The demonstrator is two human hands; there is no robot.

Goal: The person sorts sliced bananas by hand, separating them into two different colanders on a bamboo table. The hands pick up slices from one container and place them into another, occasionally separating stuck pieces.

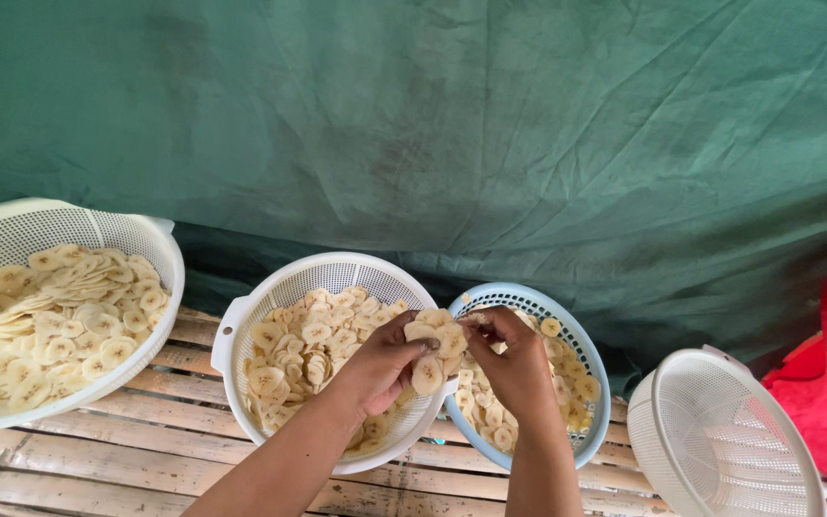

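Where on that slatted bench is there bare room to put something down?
Bare slats lie along the near edge, below the big white basket. The middle white basket, blue basket and tipped white basket crowd the right.

A bench of split bamboo slats (98, 445) carries four perforated plastic baskets: a large white one (145, 239), a smaller white one (241, 325), a blue one (586, 349), and an empty white one (720, 440) tilted.

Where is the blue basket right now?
In the head view, the blue basket sits right of centre on the slatted bench, partly behind the right hand, between the middle white basket and a tipped white basket.
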